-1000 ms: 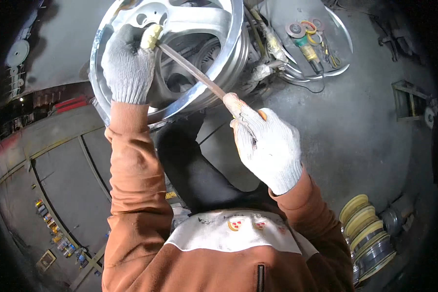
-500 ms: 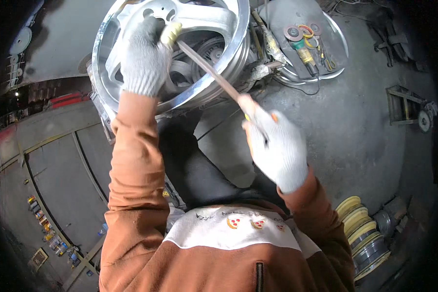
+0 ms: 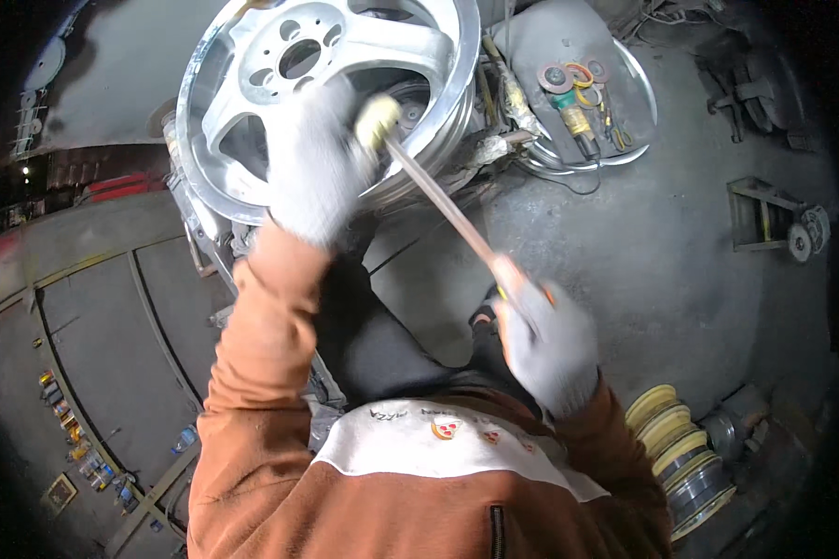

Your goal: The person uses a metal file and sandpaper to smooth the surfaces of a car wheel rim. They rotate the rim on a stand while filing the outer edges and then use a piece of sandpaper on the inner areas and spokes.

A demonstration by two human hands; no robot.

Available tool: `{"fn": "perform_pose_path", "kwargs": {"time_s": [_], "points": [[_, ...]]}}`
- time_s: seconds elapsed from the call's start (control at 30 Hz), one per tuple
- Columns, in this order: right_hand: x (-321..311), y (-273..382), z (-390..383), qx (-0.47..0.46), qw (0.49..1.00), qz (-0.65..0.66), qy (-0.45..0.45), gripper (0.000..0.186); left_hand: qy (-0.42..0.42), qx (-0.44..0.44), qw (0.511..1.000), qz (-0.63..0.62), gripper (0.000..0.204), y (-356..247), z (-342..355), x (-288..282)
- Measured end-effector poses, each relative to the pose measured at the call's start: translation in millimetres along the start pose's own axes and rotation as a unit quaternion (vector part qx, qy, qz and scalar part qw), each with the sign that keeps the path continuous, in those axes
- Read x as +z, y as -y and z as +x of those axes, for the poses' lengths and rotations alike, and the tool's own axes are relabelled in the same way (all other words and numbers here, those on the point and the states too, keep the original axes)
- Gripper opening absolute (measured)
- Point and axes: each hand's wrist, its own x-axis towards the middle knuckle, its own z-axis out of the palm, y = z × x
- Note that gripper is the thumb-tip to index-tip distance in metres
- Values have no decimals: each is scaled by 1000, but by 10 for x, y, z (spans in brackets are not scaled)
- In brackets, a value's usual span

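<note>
A long flat metal bar (image 3: pixel 443 200) slants from its pale yellow wrapped end (image 3: pixel 378 121) down to the right. My left hand (image 3: pixel 312 163), in a pale knit glove and blurred, is closed at that wrapped end, over the lower part of a silver spoked wheel rim (image 3: pixel 387 42). Whether it touches the rim I cannot make out. Lower right, my right hand (image 3: pixel 550 345), also gloved, grips the bar's near end. The rim lies tilted above my knees, with a second wheel showing through its openings.
A grey pad (image 3: pixel 541 42) at upper right holds a green angle grinder (image 3: pixel 569 112), discs and scissors. A metal stand (image 3: pixel 760 214) with a disc is at right. Yellow and silver rims (image 3: pixel 667 438) are stacked lower right. Small bottles (image 3: pixel 93 466) line a metal frame at lower left.
Both my hands and the bar have moved right and downward, away from the rim's hub. The hub and its bolt holes are now uncovered.
</note>
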Motion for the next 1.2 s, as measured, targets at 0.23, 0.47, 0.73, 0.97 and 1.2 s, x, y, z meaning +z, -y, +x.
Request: {"fn": "perform_pose_path", "kwargs": {"time_s": [0.23, 0.47, 0.73, 0.97, 1.2], "points": [[104, 32, 315, 46, 998, 42, -17, 36, -86, 58, 991, 80, 34, 344, 257, 94], [-57, -63, -238, -62, 997, -40, 7, 34, -27, 54, 998, 8, 29, -135, -216, 42], [13, 96, 564, -127, 988, -59, -66, 31, -78, 54, 988, 121, 35, 509, 221, 47], [-403, 163, -238, 21, 999, 20, 41, 49, 0, 67, 997, 35, 33, -192, -223, -87], [-58, 94, 670, -103, 994, -40, -10, 49, -85, 29, 987, 135, 26, 424, 130, 84]]}}
